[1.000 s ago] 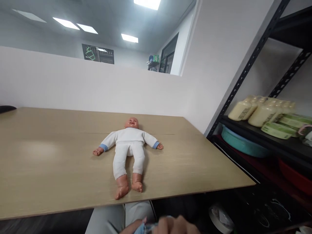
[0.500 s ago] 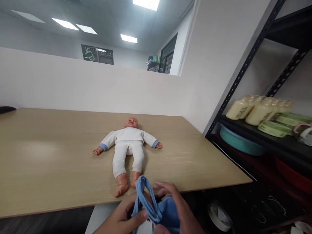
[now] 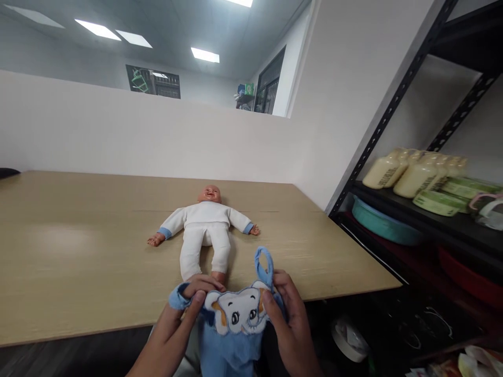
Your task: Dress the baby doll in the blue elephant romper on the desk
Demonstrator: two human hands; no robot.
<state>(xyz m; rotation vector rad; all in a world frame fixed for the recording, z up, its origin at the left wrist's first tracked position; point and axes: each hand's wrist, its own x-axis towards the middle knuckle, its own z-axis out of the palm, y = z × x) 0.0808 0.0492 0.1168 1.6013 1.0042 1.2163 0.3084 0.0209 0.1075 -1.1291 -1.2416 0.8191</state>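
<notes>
Blue doll overalls [image 3: 231,348] with a white animal face on the bib are stretched between my hands, just in front of the table edge. My left hand [image 3: 183,311] pinches the bib's upper left corner, with one blue strap looped around its fingers. At the upper right corner, my right hand [image 3: 291,314] grips the bib, and the other strap loop stands up beside its fingertips. Beyond the overalls a baby doll [image 3: 207,214] lies on its back, arms spread, in a white top with blue cuffs and white trousers. Its feet are largely hidden behind my left hand and the overalls.
The doll lies on a wooden table [image 3: 90,272] against a white half wall [image 3: 157,141]. On the right, a black rack [image 3: 393,204] carries cream bottles [image 3: 416,178], green packs [image 3: 436,202] and a teal basin [image 3: 385,222]. A white round object [image 3: 349,340] sits below the table.
The bunched overalls have been spread out, turning the face side into view. My hands have moved apart, and the straps now hang separately at each side. The doll has stayed put.
</notes>
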